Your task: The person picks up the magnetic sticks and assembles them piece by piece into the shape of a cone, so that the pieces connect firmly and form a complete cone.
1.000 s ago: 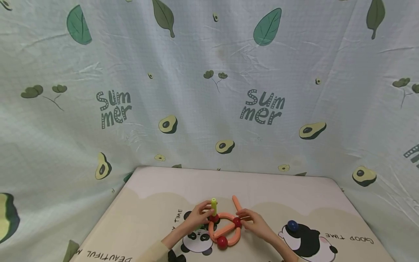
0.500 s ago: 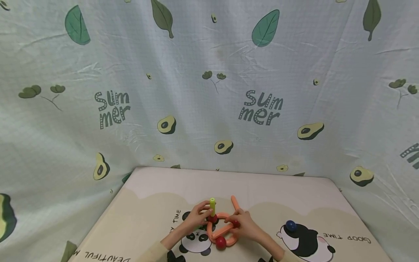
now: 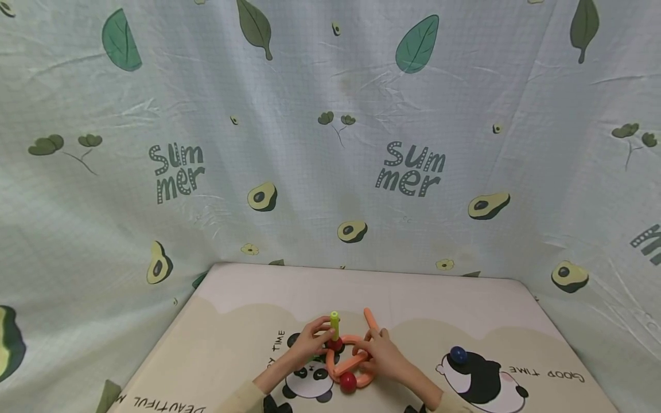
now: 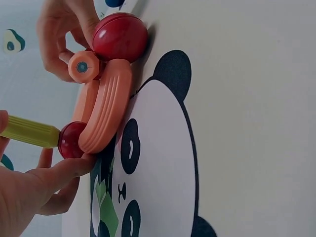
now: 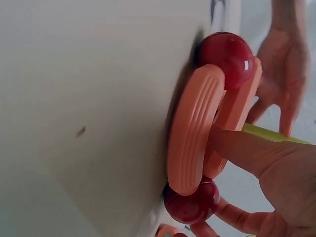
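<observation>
Since a second ago the right hand (image 3: 383,350) has slid toward 9 o'clock and now covers the 2 o'clock part of the orange ring (image 3: 331,362), hiding the red ball there from the head view; the left hand (image 3: 308,341) has kept its place. Low in the head view, the ring has an orange crossbar (image 3: 351,364) slanting over it from 8 o'clock toward 2.

On the right side the grip is partly closed — its thumb (image 5: 242,150) presses by the near curve and the crossbar, and its fingers touch the right red ball (image 5: 192,200) from the other side. On the left side the grip is closed about as wide as the left red ball (image 3: 334,344) at 11 o'clock, thumb against that ball, a fingertip on the yellow-green rod (image 3: 334,326) standing upright from it. At 6 o'clock sits the near red ball (image 3: 348,382); at 1 o'clock a straight orange rod (image 3: 368,316) points outward, its inner end behind the right hand.

Beneath is a pale printed surface (image 3: 423,298): a panda print (image 3: 308,378) at 8 o'clock from the ring, a dog print (image 3: 482,378) at 4. Well apart, at 3 o'clock, a blue ball (image 3: 458,355) rests on the dog print. Toward 12, past the far edge, hangs a pale curtain (image 3: 304,155) of avocados, leaves and "summer" lettering.
</observation>
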`<action>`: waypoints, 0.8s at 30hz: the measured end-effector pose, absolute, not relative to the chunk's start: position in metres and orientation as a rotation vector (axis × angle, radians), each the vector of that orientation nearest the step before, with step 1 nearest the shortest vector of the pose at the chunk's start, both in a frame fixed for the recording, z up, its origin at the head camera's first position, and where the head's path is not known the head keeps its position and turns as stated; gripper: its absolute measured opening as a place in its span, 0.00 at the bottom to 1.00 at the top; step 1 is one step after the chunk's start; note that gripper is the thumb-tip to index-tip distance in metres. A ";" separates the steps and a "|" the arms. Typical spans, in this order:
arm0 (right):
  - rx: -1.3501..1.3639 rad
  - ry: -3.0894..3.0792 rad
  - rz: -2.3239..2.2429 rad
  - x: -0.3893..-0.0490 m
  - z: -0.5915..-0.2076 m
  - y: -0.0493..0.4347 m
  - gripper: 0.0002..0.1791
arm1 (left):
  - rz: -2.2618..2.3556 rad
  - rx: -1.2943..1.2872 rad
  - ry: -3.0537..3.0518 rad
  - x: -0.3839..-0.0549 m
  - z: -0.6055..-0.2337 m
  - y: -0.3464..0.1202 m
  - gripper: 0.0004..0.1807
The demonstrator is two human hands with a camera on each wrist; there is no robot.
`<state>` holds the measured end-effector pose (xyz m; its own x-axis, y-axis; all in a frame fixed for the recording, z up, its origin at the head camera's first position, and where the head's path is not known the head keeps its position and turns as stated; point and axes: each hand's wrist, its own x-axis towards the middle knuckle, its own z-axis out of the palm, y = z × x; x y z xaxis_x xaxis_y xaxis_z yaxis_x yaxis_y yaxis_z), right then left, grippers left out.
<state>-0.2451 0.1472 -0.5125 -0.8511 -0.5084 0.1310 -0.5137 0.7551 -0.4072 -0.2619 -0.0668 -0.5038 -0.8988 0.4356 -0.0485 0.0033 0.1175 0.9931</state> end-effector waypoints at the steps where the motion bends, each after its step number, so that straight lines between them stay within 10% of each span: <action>1: 0.866 -2.925 0.629 -0.245 -0.513 0.147 0.10 | 1.841 0.437 2.075 -0.262 -0.504 -0.067 0.24; 24: 1.117 -2.679 0.271 -0.250 -0.515 0.153 0.13 | 1.880 0.467 2.119 -0.262 -0.507 -0.069 0.23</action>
<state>-0.2504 0.1528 -0.5154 -0.6845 -0.6743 0.2771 -0.7162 0.6930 -0.0828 -0.2618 -0.0688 -0.5073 -0.9118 0.4104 0.0120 0.0608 0.1060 0.9925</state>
